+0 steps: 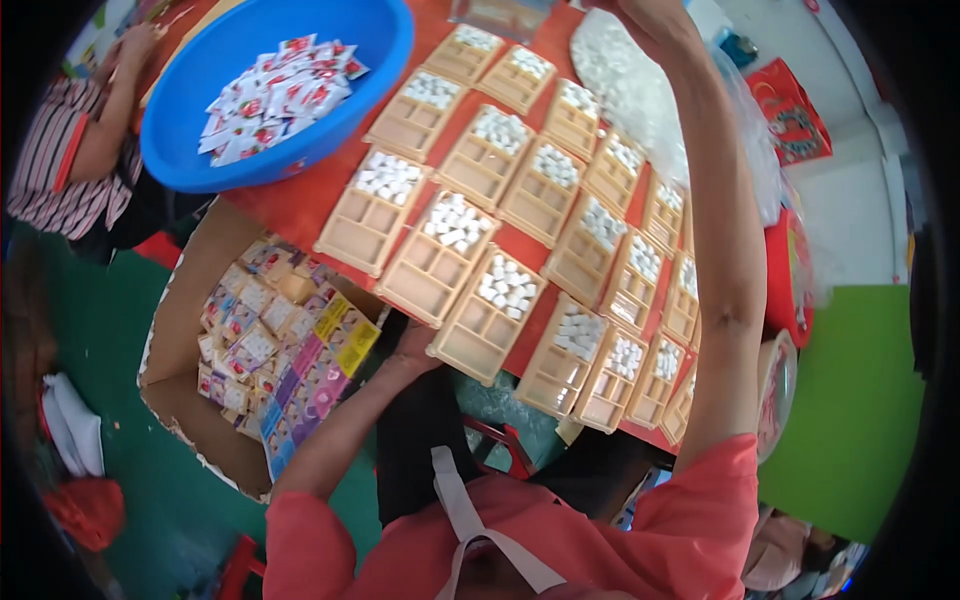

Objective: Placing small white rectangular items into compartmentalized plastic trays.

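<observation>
Rows of beige compartment trays [470, 310] cover the red table [325, 190]. In the far compartment of each lie small white chunks [508, 287]; their exact kind I cannot tell. My left hand [418, 348] is at the table's near edge, beside the front-left trays, its fingers hidden by a tray. My right arm stretches across the right side of the table. At the top edge my right hand [655, 25] hovers beyond a clear plastic bag of white pieces [625, 85]; its fingertips are partly cut off, so any grip cannot be made out.
A blue basin [165, 150] with small white-and-red sachets [275, 100] stands at the far left. Below it, a cardboard box [175, 385] holds packed trays and a printed colourful sheet [320, 380]. Another person [85, 150] sits at the left. A red stool [515, 450] is under the table.
</observation>
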Available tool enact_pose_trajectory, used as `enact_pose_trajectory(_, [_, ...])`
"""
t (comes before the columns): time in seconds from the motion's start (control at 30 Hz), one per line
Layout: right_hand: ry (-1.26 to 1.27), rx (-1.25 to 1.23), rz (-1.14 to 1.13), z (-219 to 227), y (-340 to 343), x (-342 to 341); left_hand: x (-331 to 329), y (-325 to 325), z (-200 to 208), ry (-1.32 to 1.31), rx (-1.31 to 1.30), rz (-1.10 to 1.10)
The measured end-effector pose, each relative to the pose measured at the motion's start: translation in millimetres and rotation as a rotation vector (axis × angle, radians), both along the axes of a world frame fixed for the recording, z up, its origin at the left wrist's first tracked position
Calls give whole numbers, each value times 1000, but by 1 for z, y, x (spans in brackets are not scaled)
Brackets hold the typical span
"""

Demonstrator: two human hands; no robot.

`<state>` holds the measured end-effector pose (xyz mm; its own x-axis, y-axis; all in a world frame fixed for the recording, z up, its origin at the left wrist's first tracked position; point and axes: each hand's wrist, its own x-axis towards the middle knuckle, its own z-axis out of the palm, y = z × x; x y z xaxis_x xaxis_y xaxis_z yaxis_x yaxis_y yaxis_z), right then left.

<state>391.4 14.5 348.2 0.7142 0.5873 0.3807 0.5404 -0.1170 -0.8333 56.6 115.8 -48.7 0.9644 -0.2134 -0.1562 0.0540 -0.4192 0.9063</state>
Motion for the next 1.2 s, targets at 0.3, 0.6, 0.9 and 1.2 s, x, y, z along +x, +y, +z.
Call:
enact_pose_trajectory(0.3, [-281, -535, -539, -74, -258, 79, -1, 2, 4, -788, 793, -184])
enact_pose_trajectory(0.6, [-458, -846, -516, -166, -250, 115, -21, 14, 25, -293, 244, 12])
enact_pose_trajectory(0.9, [-473, -806, -608, -182, -241, 122, -20, 14, 34, -111, 252, 20])
enact_pose_trajectory(1.2, [-188, -414, -816, -164, -246, 105, -14, 11, 31, -348, 375, -48])
